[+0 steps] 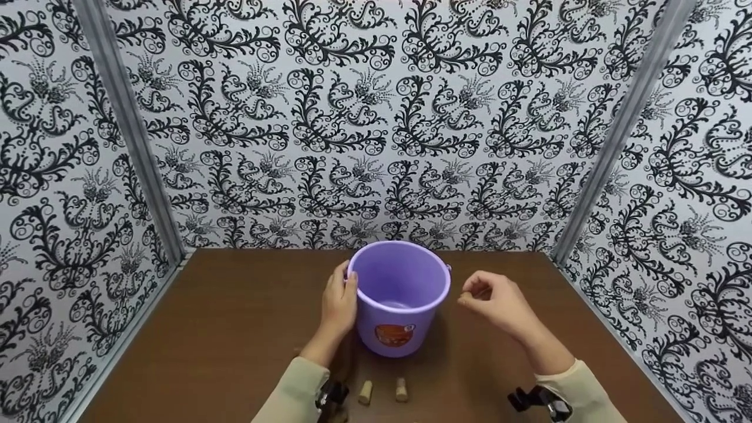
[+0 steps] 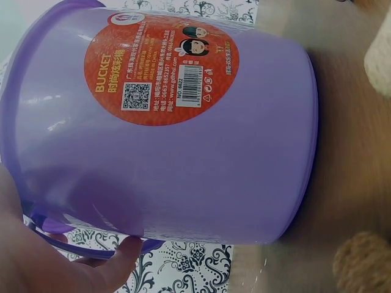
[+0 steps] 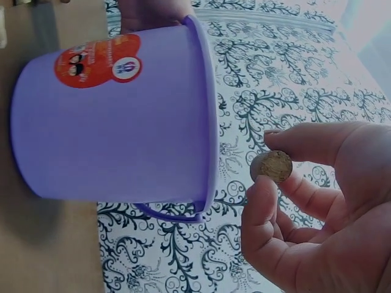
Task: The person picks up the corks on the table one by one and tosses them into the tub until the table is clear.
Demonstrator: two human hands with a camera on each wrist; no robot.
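Note:
A purple plastic bucket with an orange label stands upright on the brown table. My left hand holds its left side near the rim, beside the handle. Right of the bucket, apart from it and about level with the rim, my right hand is raised. Between thumb and fingers it pinches a small cork, whose round end shows in the right wrist view. Two more corks, a left one and a right one, are on the table in front of the bucket.
The wooden table carries the bucket and loose corks. Patterned black-and-white panels stand at the back and both sides, joined by grey corner posts. Behind my left wrist lies something brown, mostly hidden.

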